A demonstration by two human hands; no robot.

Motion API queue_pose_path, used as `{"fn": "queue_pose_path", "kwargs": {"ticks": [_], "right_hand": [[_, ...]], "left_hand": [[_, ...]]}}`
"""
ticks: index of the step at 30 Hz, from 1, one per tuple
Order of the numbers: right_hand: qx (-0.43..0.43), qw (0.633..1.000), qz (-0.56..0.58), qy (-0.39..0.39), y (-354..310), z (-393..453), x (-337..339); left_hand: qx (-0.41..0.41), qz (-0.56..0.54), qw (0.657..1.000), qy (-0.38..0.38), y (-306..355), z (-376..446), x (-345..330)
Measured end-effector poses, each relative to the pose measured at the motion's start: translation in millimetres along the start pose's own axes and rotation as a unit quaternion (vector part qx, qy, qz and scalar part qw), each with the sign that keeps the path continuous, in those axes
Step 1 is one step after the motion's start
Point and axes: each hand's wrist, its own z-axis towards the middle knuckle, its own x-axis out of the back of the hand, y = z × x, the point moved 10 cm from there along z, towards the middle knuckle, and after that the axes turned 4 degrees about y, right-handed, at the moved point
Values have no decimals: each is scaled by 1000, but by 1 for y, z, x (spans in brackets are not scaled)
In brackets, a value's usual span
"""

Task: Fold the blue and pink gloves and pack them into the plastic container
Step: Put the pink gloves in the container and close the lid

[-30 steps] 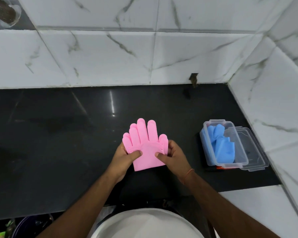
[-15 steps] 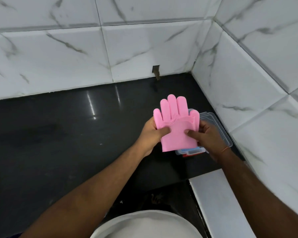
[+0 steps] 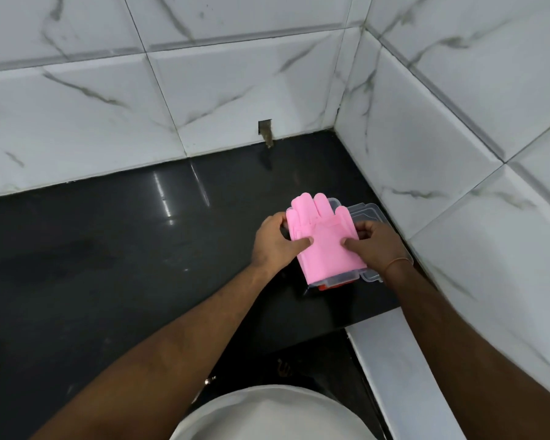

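The folded pink gloves (image 3: 326, 246) lie flat over the mouth of the clear plastic container (image 3: 367, 276), fingers pointing away from me. My left hand (image 3: 275, 241) grips their left edge, thumb on top. My right hand (image 3: 373, 246) grips the right edge the same way. The pink gloves hide almost all of the container and the blue gloves inside it. Only the container's near rim, far corner and a red-orange bit at its front show.
The container's clear lid (image 3: 367, 211) lies beside it against the white marble-tiled right wall (image 3: 458, 154). The black countertop (image 3: 124, 265) stretches to the left. A white ledge (image 3: 394, 360) runs along the near right. A small notch (image 3: 265, 128) marks the back wall.
Both hands carried the pink gloves from the middle of the counter rightward and lowered them onto the container. The blue gloves, visible a second ago, are now covered.
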Motion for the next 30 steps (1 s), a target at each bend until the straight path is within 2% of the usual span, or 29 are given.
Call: {"fn": "queue_pose_path", "kwargs": {"ticks": [7,12,19,24,26,28,30], "right_hand": [[2,999,-18,41,-2,-2,5],[8,997,-60,46,-3,-5,2],[-38,998,2,40,7,-4,5],[-17,997,-55,47,-8,-14,15],[4,987,-150,56,-17,-23,26],[49,969,-229,76,-34,-37,36],[126,960,-242,68,-56,-53,32]], "left_hand": [[-23,50,998,-7,6,14,-8],[-26,56,997,-48,7,16,-20],[-33,167,985,-33,11,13,-18],[-36,236,971,-22,25,14,-14],[-84,249,965,-14,43,15,-11],[-186,262,947,-21,71,15,-7],[-318,283,902,-68,103,10,-9]]}}
